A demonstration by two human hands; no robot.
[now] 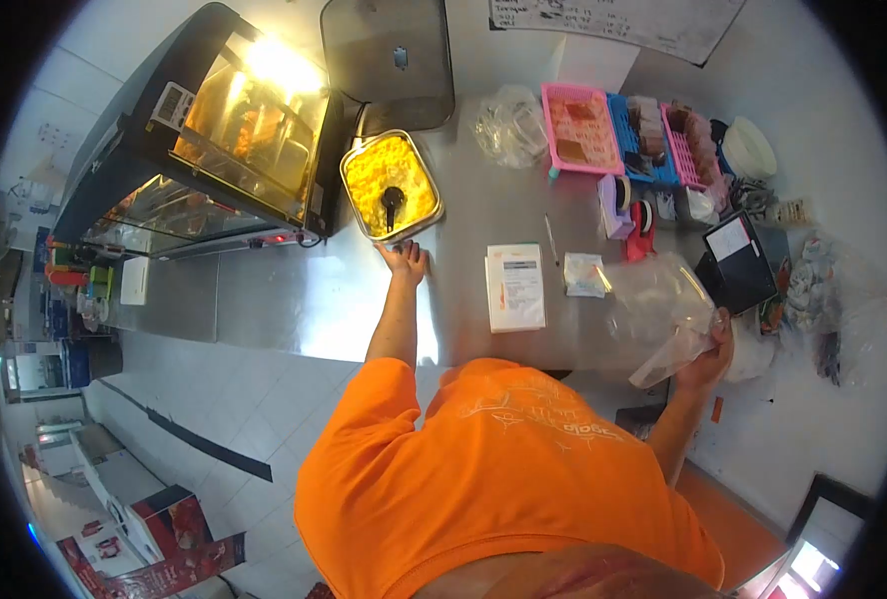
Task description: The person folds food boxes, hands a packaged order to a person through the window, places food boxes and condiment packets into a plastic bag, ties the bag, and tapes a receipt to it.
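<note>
A glass dish of yellow food (384,175) with a black spoon (393,203) in it stands on the metal counter (364,299). My left hand (404,261) is at the dish's near edge, its fingertips touching the rim and its fingers slightly apart. Over at the right, my right hand (709,357) has its fingers closed on a clear plastic bag (658,304), which spreads out to the left over the counter. Beside the bag lies a small white packet (584,275). A stack of printed papers (516,289) and a pen (551,240) are between the two hands.
A lit glass display warmer (249,140) stands at the left. Along the back are a bunched plastic bag (511,127), a pink basket (582,130), a blue basket (645,140) and a red tape dispenser (640,232). A black box (735,262) is near the right hand.
</note>
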